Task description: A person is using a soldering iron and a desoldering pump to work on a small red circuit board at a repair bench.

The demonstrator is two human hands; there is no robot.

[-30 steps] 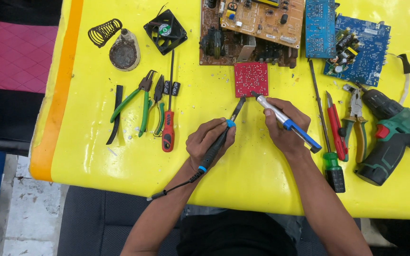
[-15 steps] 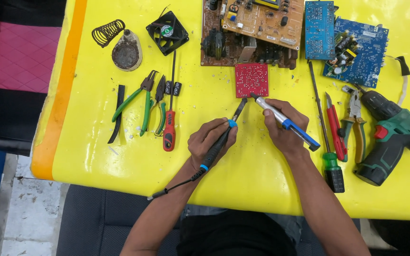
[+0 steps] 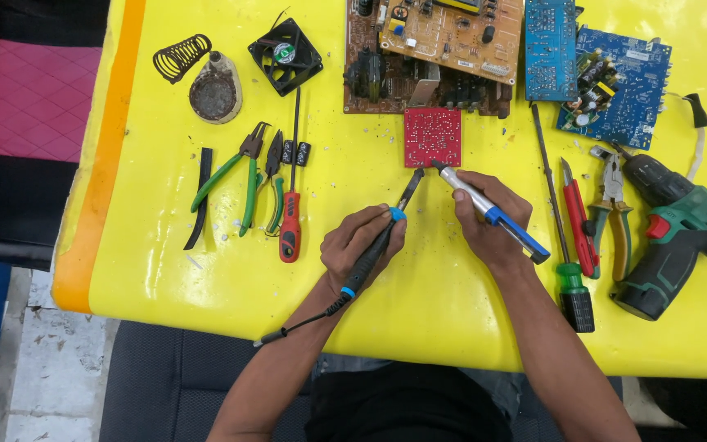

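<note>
Red circuit board (image 3: 432,136), small and square, lies flat on the yellow table (image 3: 165,270), just below a large brown circuit board (image 3: 427,61) and above both hands. Left hand (image 3: 359,244) has its fingers curled around a black soldering iron (image 3: 378,250) with blue bands, gripped like a pen, the tip slanting up toward the red board's lower edge; its cord trails off the table's near edge. Right hand (image 3: 491,223) pinches a silver and blue desoldering pump (image 3: 491,213) between thumb and fingers, the nozzle at the board's lower right corner. Whether either tip touches the board cannot be told. Left of the hands lie a red-handled screwdriver (image 3: 290,221) and green-handled pliers (image 3: 235,182), with a black cooling fan (image 3: 285,55) and a soldering stand (image 3: 210,90) farther up. To the right are blue circuit boards (image 3: 607,82), a green-handled screwdriver (image 3: 562,245), red cutters (image 3: 580,221) and a green cordless drill (image 3: 673,237)
</note>
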